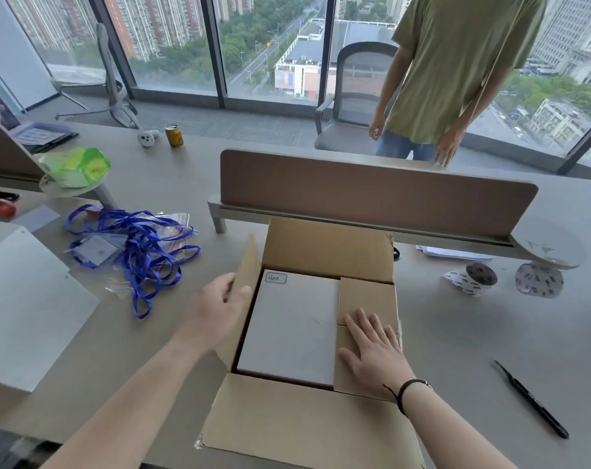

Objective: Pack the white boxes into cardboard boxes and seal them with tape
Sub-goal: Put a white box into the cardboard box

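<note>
A brown cardboard box [321,424] stands open on the desk in front of me. Inside it lies a white box [290,330] with a small handwritten label at its far left corner. My left hand [216,306] grips the upright left flap, thumb on the inner face. My right hand [375,353] lies flat, fingers straight, pressing the right flap down over the white box. The far and near flaps stand open. A roll of printed tape [475,278] sits to the right of the box.
Another white box [23,309] sits at the left edge. Blue lanyards [138,252] lie left of the carton. A black pen [531,399] lies at right. A brown desk divider [372,191] runs behind, with a person in a green shirt [456,69] standing beyond it.
</note>
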